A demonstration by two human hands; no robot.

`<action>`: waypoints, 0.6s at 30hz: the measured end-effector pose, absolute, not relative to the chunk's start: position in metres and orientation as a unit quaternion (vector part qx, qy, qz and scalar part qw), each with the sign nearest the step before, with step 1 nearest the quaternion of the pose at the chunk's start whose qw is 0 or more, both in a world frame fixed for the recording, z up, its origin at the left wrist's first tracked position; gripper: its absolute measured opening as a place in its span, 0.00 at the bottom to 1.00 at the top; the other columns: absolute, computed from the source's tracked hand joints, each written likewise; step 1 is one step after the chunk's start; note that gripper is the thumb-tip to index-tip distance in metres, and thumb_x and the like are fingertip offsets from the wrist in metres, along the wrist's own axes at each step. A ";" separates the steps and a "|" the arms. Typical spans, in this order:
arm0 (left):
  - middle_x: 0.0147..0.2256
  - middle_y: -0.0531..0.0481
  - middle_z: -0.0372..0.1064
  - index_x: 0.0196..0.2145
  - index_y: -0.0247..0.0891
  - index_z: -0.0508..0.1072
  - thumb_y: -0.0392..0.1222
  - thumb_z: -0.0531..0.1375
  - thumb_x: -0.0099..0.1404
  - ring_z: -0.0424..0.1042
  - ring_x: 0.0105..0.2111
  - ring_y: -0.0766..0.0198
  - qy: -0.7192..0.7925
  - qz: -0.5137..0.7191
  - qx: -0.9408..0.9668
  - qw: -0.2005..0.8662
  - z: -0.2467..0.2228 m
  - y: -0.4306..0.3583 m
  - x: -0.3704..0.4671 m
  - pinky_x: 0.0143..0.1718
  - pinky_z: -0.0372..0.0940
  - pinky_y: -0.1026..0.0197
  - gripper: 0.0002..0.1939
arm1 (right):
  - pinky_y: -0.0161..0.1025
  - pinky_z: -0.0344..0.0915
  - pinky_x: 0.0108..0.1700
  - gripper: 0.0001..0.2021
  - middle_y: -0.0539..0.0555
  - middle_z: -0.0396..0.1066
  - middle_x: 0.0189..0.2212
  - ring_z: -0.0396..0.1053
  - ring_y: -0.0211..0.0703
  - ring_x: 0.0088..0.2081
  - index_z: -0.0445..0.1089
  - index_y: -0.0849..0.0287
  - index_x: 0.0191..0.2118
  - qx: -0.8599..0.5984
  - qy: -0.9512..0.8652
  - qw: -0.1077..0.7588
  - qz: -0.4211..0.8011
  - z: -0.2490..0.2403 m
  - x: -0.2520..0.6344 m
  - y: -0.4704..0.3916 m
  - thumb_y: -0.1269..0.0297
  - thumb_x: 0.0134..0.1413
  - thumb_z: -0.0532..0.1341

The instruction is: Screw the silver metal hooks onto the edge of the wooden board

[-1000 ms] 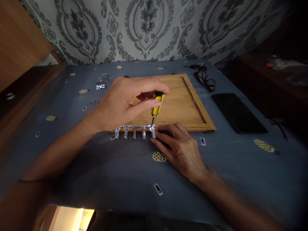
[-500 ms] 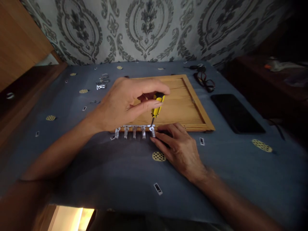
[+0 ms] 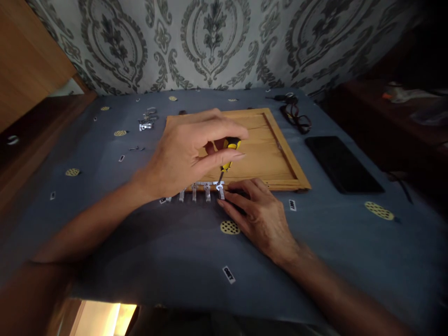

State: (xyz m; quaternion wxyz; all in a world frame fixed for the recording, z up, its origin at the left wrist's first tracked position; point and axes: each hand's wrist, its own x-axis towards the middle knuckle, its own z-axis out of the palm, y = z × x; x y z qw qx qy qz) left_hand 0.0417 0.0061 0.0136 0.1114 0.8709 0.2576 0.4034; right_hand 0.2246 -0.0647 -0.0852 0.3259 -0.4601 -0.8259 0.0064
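Note:
My left hand [image 3: 196, 149] is closed round the yellow and black handle of a screwdriver [image 3: 229, 154], which stands nearly upright. Its tip meets a metal hinge [image 3: 220, 190] at the near edge of a framed wooden panel [image 3: 287, 163]. Several similar hinges [image 3: 194, 192] form a row to the left along that edge, partly covered by my left hand. The thumb and forefinger of my right hand [image 3: 262, 214] pinch the hinge under the screwdriver from its right side, while the other fingers rest by the frame.
On the blue patterned cloth [image 3: 168, 266], loose hinges [image 3: 146, 126] and screws [image 3: 136, 148] lie at the left. A black phone [image 3: 345, 164] and dark-framed glasses [image 3: 296, 116] are right of the panel. A patterned curtain [image 3: 213, 42] hangs behind.
My left hand has rolled slightly over the screwdriver handle and now covers more of the leftmost hinges. My right hand keeps its place at the hinge.

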 end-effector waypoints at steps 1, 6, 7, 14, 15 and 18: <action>0.34 0.51 0.75 0.39 0.39 0.77 0.39 0.64 0.62 0.73 0.30 0.70 0.262 0.402 0.871 0.105 0.014 0.006 0.042 0.35 0.70 0.66 0.07 | 0.48 0.71 0.39 0.10 0.59 0.75 0.37 0.69 0.48 0.39 0.78 0.59 0.37 -0.460 -0.826 0.327 0.008 -0.085 0.224 -0.065 0.64 0.62 0.58; 0.34 0.50 0.76 0.43 0.36 0.77 0.36 0.63 0.63 0.73 0.31 0.69 0.253 0.384 0.882 0.104 0.019 0.010 0.037 0.35 0.67 0.65 0.10 | 0.47 0.71 0.39 0.10 0.58 0.74 0.37 0.69 0.48 0.39 0.78 0.59 0.37 -0.460 -0.823 0.331 0.013 -0.085 0.224 -0.065 0.64 0.62 0.59; 0.33 0.50 0.76 0.44 0.36 0.77 0.37 0.62 0.63 0.73 0.30 0.69 0.250 0.381 0.884 0.109 0.020 0.011 0.036 0.34 0.67 0.65 0.11 | 0.48 0.71 0.39 0.10 0.58 0.74 0.37 0.69 0.48 0.39 0.78 0.59 0.37 -0.460 -0.823 0.332 0.013 -0.085 0.224 -0.065 0.64 0.62 0.59; 0.40 0.52 0.76 0.46 0.37 0.74 0.38 0.62 0.63 0.75 0.37 0.69 0.278 0.367 0.879 0.127 0.019 0.010 0.033 0.41 0.70 0.68 0.13 | 0.45 0.71 0.38 0.08 0.58 0.73 0.36 0.69 0.47 0.38 0.77 0.59 0.37 -0.452 -0.828 0.332 -0.008 -0.087 0.224 -0.064 0.65 0.61 0.60; 0.39 0.53 0.76 0.45 0.37 0.74 0.38 0.62 0.63 0.74 0.36 0.69 0.275 0.372 0.877 0.129 0.018 0.010 0.034 0.40 0.70 0.68 0.11 | 0.45 0.71 0.39 0.08 0.58 0.73 0.36 0.69 0.47 0.38 0.77 0.60 0.37 -0.450 -0.828 0.333 -0.009 -0.087 0.224 -0.064 0.65 0.61 0.60; 0.35 0.54 0.74 0.40 0.38 0.74 0.40 0.62 0.64 0.73 0.33 0.71 0.253 0.388 0.876 0.135 0.015 0.009 0.037 0.35 0.70 0.70 0.07 | 0.45 0.71 0.39 0.08 0.57 0.74 0.36 0.69 0.47 0.39 0.77 0.59 0.37 -0.448 -0.829 0.336 -0.008 -0.086 0.224 -0.064 0.65 0.61 0.60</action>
